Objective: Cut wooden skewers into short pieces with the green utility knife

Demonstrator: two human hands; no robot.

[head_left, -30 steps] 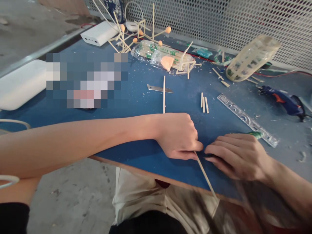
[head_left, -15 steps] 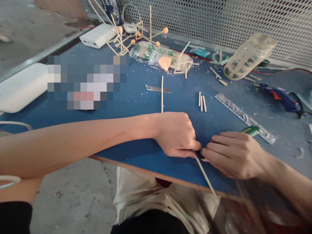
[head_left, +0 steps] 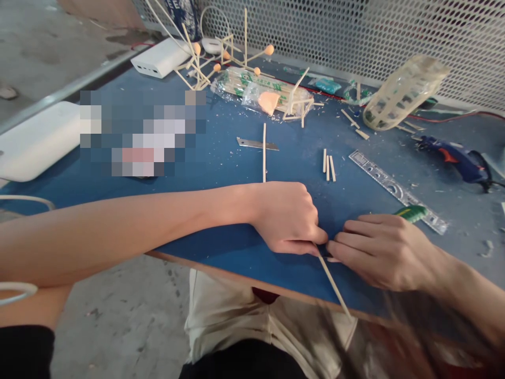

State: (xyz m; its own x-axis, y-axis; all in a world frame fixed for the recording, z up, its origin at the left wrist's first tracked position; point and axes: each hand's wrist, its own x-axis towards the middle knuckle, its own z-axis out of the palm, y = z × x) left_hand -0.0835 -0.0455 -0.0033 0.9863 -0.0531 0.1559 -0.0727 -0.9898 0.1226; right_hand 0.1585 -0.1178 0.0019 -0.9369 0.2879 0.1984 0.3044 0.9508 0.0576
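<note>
My left hand (head_left: 290,218) is closed on a thin wooden stick (head_left: 335,284), pressing it near the table's front edge. The stick slants down to the right and its end passes over the edge. Close beside it, my right hand (head_left: 373,250) is closed around a green-handled cutter (head_left: 412,213); the handle shows behind the knuckles, and a small dark tip shows by the fingertips at the stick. Another stick (head_left: 264,152) lies upright in view beyond my left wrist, across a loose blade (head_left: 250,143). Three short stick pieces (head_left: 327,167) lie beyond my hands.
A clear ruler (head_left: 390,184) and a blue glue gun (head_left: 453,158) lie at the right. Farther back are a plastic container (head_left: 406,92), bagged sticks (head_left: 256,87) and stick frames with orange balls (head_left: 269,49). White power bank (head_left: 160,59) stands back left.
The view has shifted very slightly. Both hands keep nearly the same place and grip, and the stick has barely moved.
</note>
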